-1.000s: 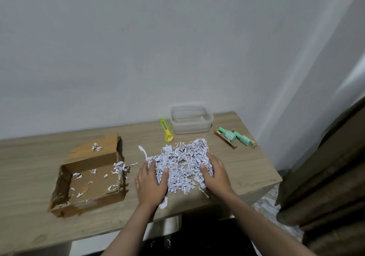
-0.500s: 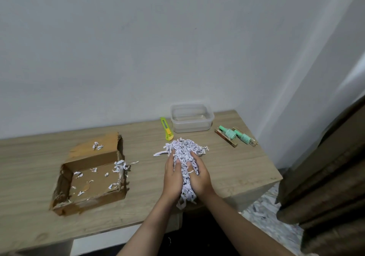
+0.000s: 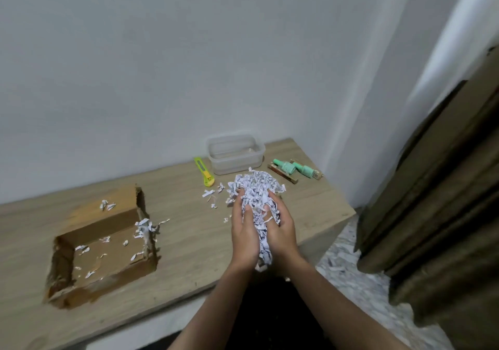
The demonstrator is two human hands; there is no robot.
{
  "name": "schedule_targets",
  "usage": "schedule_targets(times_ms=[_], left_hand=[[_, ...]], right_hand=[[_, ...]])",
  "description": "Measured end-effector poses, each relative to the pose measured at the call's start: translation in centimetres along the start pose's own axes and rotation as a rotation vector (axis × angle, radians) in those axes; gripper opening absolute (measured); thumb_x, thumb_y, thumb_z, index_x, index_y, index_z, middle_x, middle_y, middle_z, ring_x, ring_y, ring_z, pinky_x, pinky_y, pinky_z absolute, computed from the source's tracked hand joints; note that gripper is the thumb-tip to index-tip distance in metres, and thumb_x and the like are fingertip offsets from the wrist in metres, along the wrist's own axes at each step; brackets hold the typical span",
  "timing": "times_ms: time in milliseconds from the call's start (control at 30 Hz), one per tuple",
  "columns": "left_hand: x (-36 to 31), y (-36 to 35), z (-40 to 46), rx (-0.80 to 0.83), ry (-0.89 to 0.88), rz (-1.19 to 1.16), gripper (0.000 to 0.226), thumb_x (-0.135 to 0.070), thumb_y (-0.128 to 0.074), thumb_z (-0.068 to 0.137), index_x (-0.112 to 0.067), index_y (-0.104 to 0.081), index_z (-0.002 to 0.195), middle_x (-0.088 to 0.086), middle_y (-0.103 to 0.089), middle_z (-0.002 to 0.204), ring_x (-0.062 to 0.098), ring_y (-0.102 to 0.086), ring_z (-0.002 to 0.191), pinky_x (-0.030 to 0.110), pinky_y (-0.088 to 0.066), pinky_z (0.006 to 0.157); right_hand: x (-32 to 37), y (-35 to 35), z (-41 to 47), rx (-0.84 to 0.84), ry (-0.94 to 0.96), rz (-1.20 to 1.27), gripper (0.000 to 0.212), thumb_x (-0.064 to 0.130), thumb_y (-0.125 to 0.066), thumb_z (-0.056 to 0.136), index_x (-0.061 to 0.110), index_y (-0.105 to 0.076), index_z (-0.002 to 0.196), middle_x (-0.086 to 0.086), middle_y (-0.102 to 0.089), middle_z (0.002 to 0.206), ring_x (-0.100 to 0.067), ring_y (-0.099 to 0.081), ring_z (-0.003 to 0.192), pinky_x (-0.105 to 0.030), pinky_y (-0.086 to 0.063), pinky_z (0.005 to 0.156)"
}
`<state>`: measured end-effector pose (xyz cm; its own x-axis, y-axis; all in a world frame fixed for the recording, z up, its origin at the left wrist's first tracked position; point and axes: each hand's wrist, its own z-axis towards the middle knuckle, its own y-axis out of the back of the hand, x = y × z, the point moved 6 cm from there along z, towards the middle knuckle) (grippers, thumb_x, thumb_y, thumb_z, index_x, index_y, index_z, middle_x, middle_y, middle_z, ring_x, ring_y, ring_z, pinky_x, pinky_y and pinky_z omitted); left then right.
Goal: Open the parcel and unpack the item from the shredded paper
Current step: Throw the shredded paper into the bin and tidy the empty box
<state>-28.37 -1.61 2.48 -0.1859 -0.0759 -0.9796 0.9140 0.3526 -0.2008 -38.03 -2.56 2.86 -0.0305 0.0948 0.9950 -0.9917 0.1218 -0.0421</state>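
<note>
Light wooden tabletop (image 3: 183, 241): open brown cardboard box (image 3: 102, 249) at left, paper scraps inside; yellow-green utility knife (image 3: 204, 172), clear plastic container (image 3: 235, 153), two mint-green bottles (image 3: 294, 170) along the far edge. Left hand (image 3: 244, 237) and right hand (image 3: 280, 232) clasp a white shredded-paper wad (image 3: 256, 195), elongated toward the container, near the tabletop's front edge.

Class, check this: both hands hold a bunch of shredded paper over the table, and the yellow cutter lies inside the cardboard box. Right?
Not quite. The head view shows the yellow cutter on the table, beside the clear tub, not in the cardboard box. The rest holds.
</note>
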Motion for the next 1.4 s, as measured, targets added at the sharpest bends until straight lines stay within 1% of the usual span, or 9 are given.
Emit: schedule_targets(times_ms=[200, 367, 467, 633, 767, 933, 1100, 1233, 1400], left_hand=[[0.9, 0.5, -5.3, 0.226, -0.030, 0.007, 0.036, -0.016, -0.034, 0.101, -0.029, -0.042, 0.133, -0.010, -0.041, 0.145, 0.001, -0.036, 0.135, 0.024, -0.029, 0.110], [3.3, 2.5, -10.1, 0.322, 0.013, 0.063, 0.036, -0.010, -0.034, 0.101, -0.017, -0.043, 0.135, -0.008, -0.041, 0.142, 0.001, -0.035, 0.131, 0.002, -0.027, 0.102], [5.7, 3.9, -12.3, 0.357, 0.068, 0.107, 0.036, -0.008, -0.036, 0.100, -0.010, -0.044, 0.136, -0.002, -0.042, 0.142, 0.007, -0.038, 0.132, 0.006, -0.029, 0.102], [9.3, 5.3, -14.5, 0.419, 0.154, 0.231, 0.039, -0.021, -0.037, 0.099, -0.009, -0.046, 0.135, 0.004, -0.047, 0.140, 0.014, -0.042, 0.130, 0.029, -0.032, 0.110], [10.4, 5.2, -15.2, 0.454, 0.160, 0.264, 0.055, -0.036, -0.032, 0.088, -0.009, -0.047, 0.133, 0.000, -0.050, 0.134, 0.014, -0.045, 0.127, 0.027, -0.033, 0.107], [11.6, 3.7, -14.2, 0.521, 0.229, 0.347, 0.039, -0.019, -0.031, 0.102, -0.008, -0.042, 0.138, 0.003, -0.044, 0.142, 0.007, -0.038, 0.127, 0.019, -0.026, 0.103], [12.7, 2.5, -13.0, 0.569, 0.308, 0.374, 0.040, -0.018, -0.028, 0.102, -0.011, -0.039, 0.140, 0.003, -0.039, 0.147, 0.008, -0.035, 0.131, 0.019, -0.023, 0.105], [12.7, 1.8, -12.7, 0.634, 0.333, 0.326, 0.042, -0.024, -0.028, 0.102, -0.015, -0.036, 0.142, 0.002, -0.038, 0.148, 0.010, -0.035, 0.134, 0.026, -0.024, 0.113], [12.9, 1.4, -12.6, 0.730, 0.355, 0.378, 0.044, -0.023, -0.024, 0.103, -0.014, -0.025, 0.147, -0.001, -0.025, 0.153, -0.001, -0.023, 0.131, 0.009, -0.021, 0.103]], right_hand=[[0.8, 2.6, -6.9, -0.185, 0.003, -0.037, 0.031, 0.016, -0.052, 0.094, 0.035, -0.052, 0.118, 0.010, -0.054, 0.131, -0.008, -0.048, 0.126, -0.029, -0.039, 0.107], [-1.0, 3.7, -13.4, -0.273, -0.035, -0.082, 0.031, 0.016, -0.051, 0.095, 0.031, -0.051, 0.121, 0.023, -0.052, 0.123, 0.005, -0.048, 0.117, -0.002, -0.038, 0.093], [-3.0, 4.2, -16.5, -0.317, -0.101, -0.096, 0.030, 0.016, -0.051, 0.094, 0.030, -0.051, 0.121, 0.024, -0.050, 0.120, 0.010, -0.047, 0.112, 0.003, -0.036, 0.086], [-6.8, 5.0, -19.7, -0.405, -0.217, -0.091, 0.030, 0.013, -0.053, 0.093, 0.029, -0.053, 0.119, 0.008, -0.055, 0.127, -0.008, -0.049, 0.121, -0.018, -0.039, 0.100], [-8.9, 5.8, -20.6, -0.439, -0.295, -0.099, 0.030, 0.013, -0.055, 0.092, 0.029, -0.054, 0.118, 0.006, -0.055, 0.126, -0.011, -0.051, 0.122, -0.027, -0.039, 0.104], [-9.9, 7.4, -19.6, -0.429, -0.372, -0.123, 0.033, 0.018, -0.053, 0.093, 0.023, -0.054, 0.126, 0.006, -0.053, 0.130, -0.009, -0.051, 0.119, -0.028, -0.041, 0.102], [-10.8, 8.3, -18.1, -0.405, -0.439, -0.134, 0.034, 0.026, -0.052, 0.094, 0.029, -0.053, 0.128, 0.005, -0.054, 0.133, -0.009, -0.051, 0.093, -0.031, -0.043, 0.089], [-10.9, 8.7, -17.3, -0.380, -0.439, -0.130, 0.034, 0.029, -0.049, 0.096, 0.028, -0.051, 0.130, 0.004, -0.050, 0.138, -0.011, -0.050, 0.113, -0.032, -0.040, 0.103], [-11.2, 8.8, -16.4, -0.311, -0.499, -0.077, 0.036, 0.033, -0.042, 0.098, 0.029, -0.047, 0.133, 0.004, -0.043, 0.145, -0.012, -0.042, 0.131, -0.038, -0.034, 0.112]])
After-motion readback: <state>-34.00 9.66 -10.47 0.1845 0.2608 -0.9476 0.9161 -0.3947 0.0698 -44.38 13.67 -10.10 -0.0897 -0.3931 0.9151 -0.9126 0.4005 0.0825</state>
